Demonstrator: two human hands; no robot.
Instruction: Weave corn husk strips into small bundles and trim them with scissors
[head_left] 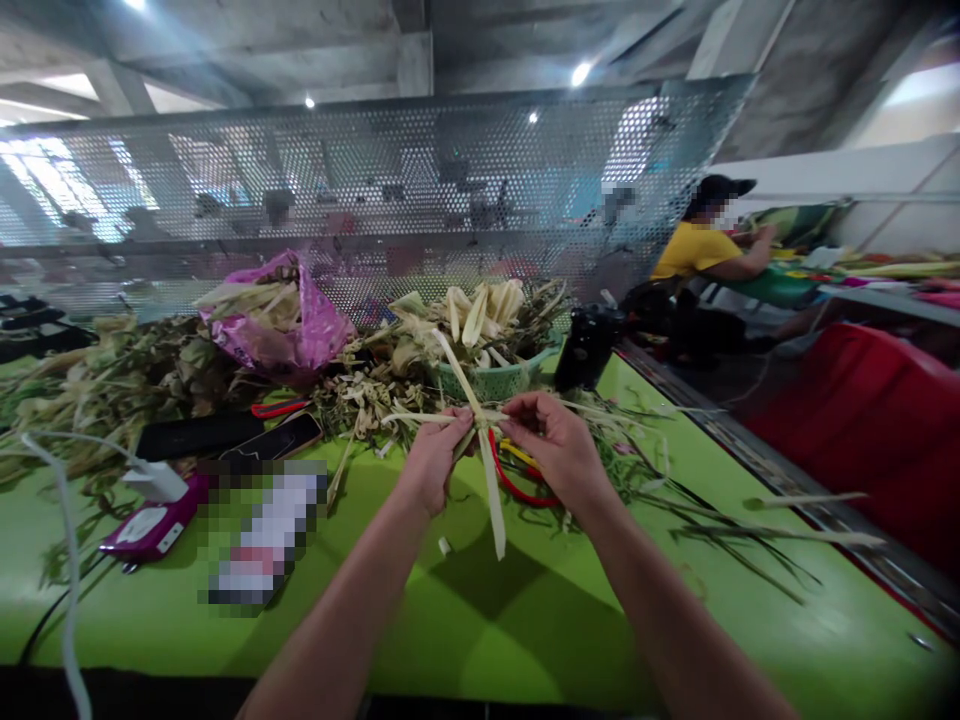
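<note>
Several pale dried corn husk strips [491,495] cross one another above the green table, one pointing up and away, one hanging down toward me. My left hand [439,455] is closed, pinching the strips near their crossing from the left. From the right, my right hand [551,435] is closed too, its thumb and fingers pinching a strip close to the crossing. Red-handled scissors [517,490] lie on the table just behind and below my right hand, partly covered by it. Behind the strips stands a light green basket [499,380] heaped with husks.
A pink plastic bag [315,325] of husks and a dried plant heap [142,380] fill the back left. Phones [277,440], a purple power strip [157,525] and a white cable lie left. A black bottle [589,345] stands right. A person in yellow [697,250] sits beyond.
</note>
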